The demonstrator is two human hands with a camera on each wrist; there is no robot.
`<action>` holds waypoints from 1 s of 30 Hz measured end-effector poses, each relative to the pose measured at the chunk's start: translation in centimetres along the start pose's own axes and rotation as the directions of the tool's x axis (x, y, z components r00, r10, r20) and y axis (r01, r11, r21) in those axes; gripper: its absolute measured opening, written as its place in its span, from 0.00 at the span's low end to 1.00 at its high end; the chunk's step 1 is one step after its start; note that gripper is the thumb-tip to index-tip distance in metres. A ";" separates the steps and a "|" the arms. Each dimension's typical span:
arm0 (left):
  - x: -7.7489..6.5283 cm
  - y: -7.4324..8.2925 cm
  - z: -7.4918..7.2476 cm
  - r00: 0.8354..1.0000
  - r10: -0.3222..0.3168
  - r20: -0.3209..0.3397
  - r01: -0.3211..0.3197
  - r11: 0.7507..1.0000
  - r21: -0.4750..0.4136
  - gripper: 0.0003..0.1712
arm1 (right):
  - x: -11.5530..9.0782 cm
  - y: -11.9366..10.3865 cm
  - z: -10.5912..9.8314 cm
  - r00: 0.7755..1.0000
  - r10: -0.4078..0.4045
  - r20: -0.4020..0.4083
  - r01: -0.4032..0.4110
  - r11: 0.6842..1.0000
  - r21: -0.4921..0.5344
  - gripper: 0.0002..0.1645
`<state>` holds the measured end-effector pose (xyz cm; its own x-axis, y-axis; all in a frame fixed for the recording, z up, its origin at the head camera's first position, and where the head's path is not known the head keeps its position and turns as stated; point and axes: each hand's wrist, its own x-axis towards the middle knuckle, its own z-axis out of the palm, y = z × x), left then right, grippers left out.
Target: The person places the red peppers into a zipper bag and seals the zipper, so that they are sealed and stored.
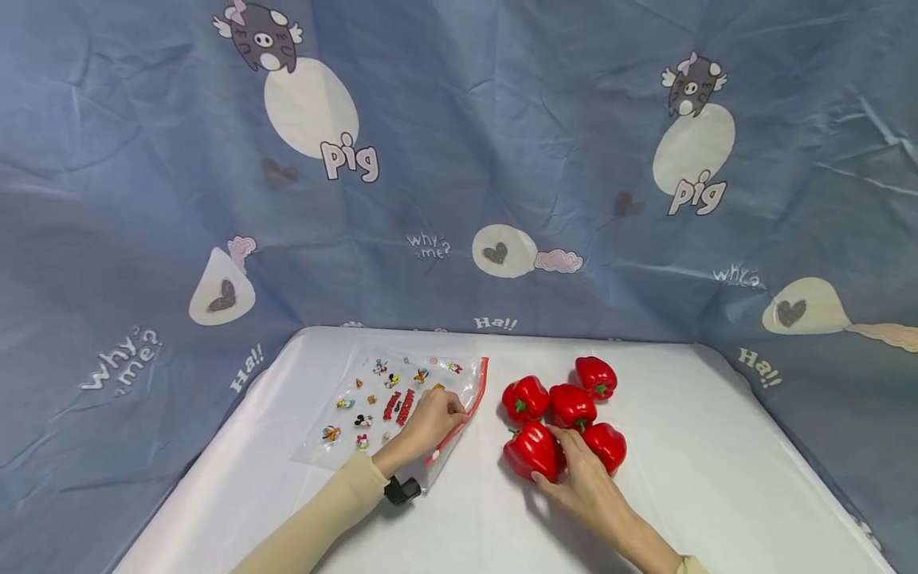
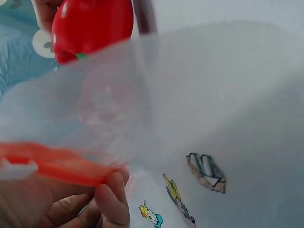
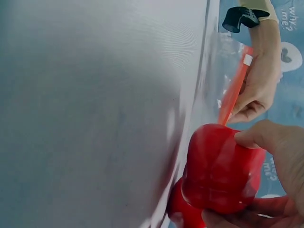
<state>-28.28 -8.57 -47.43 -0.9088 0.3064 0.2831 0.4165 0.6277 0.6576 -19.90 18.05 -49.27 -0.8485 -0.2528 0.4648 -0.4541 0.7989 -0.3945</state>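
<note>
A clear zip bag point(image 1: 344, 426) with printed cartoon figures lies at the left of the white table. My left hand point(image 1: 429, 416) pinches its red zip edge point(image 1: 482, 383); in the left wrist view the fingers of that hand point(image 2: 107, 199) grasp the orange-red strip, with the transparent film point(image 2: 213, 95) raised above them. To the right, my right hand point(image 1: 591, 486) grips a red bell pepper point(image 1: 529, 450), thumb on the near side and fingers on the far side. The right wrist view has this pepper point(image 3: 221, 166) large between thumb and fingers.
More red bell peppers sit close around the gripped one: one behind it point(image 1: 523, 400), one in the middle point(image 1: 571, 405), one at the back point(image 1: 595, 376) and one at the right point(image 1: 608, 446). A blue printed cloth point(image 1: 445, 199) hangs behind the white table point(image 1: 688, 446).
</note>
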 end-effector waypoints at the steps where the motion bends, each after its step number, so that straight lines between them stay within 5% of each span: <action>1: 0.0 0.1 -0.1 1.000 -0.005 -0.005 0.005 1.000 -0.011 0.02 | 0.1 0.0 0.0 1.000 -0.005 -0.004 0.005 1.000 -0.004 0.44; 8: -0.3 0.4 -0.1 1.000 -0.030 0.002 0.030 0.999 -0.036 0.04 | 0.6 -0.3 -0.2 1.000 0.019 -0.013 -0.019 1.000 0.012 0.44; 21: -0.9 -0.1 1.3 0.975 -0.142 0.172 0.169 0.974 -0.152 0.06 | 2.3 -1.0 -0.4 0.999 -0.007 -0.047 0.010 0.999 0.052 0.43; 30: -1.1 0.8 0.7 0.943 -0.213 0.255 0.280 0.923 -0.265 0.04 | 3.5 -2.2 -0.1 0.998 -0.043 -0.048 0.045 0.998 0.036 0.42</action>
<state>-26.90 -7.94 -47.74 -0.9397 0.3382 -0.0513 0.1235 0.4751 0.8712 -21.82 15.46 -46.67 -0.8141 -0.2606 0.5189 -0.5012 0.7666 -0.4014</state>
